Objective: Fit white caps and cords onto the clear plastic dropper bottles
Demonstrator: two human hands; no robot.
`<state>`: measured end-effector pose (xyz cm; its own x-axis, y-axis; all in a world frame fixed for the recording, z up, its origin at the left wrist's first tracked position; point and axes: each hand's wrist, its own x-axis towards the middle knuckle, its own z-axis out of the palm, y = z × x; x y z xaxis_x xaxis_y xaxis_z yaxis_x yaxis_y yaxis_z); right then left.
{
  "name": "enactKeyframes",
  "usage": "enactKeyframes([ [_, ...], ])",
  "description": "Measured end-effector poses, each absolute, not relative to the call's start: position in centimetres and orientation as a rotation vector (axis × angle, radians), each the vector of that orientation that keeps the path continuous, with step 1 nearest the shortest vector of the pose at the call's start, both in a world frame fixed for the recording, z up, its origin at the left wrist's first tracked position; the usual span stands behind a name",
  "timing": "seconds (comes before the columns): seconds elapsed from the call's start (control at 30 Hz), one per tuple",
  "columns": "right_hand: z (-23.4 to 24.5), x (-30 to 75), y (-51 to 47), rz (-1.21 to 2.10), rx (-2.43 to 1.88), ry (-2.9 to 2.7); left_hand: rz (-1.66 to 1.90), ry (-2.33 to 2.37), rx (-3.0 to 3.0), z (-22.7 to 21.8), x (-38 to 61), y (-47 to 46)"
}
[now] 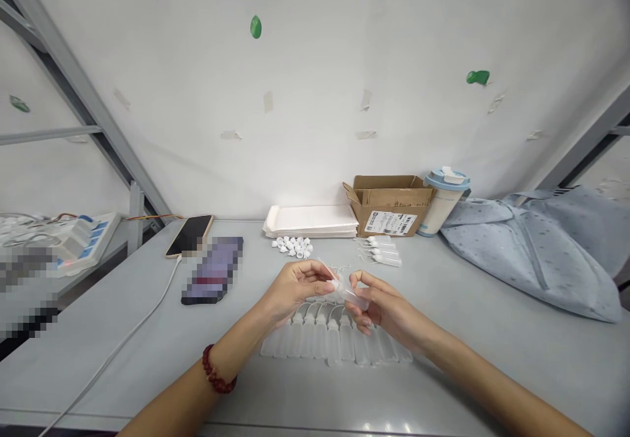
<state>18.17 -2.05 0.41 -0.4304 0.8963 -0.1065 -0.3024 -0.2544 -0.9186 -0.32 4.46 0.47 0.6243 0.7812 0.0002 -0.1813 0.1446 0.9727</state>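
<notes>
Forearms (172,401) over table edge (88,416) — left hand (300,287), right hand (381,302) pinching bottle (355,299), bottles (333,345) set back

A smooth grey surface (472,292) reaches back to the wall. Near its front edge lies a row of translucent bottles (333,346), side by side, with thin curved spouts pointing away. Behind them sit a loose pile of white caps (295,248) and, to the right, a smaller set of bottles (385,253). Along the back are a flat white stack (312,220), an open cardboard box (392,208), a lidded cup (440,208) and a blue-grey fabric bag (522,247). Leftward lie a phone (186,237), its white cable, and a partly blurred purple item (214,271).
</notes>
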Motion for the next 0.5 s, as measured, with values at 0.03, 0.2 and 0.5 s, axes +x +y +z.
enactKeyframes([
  [0.03,0.38,18.17,-2.02,1.823,-0.830,-1.091,0.757,0.596,1.244,0.48,-0.33,4.44],
  [0.2,0.46,18.23,-2.04,1.822,-0.834,-1.095,0.761,0.615,1.261,0.48,-0.29,4.35],
  [0.5,0.17,18.14,-2.05,1.554,-0.964,-1.463,0.721,0.687,1.305,0.40,0.15,4.06],
])
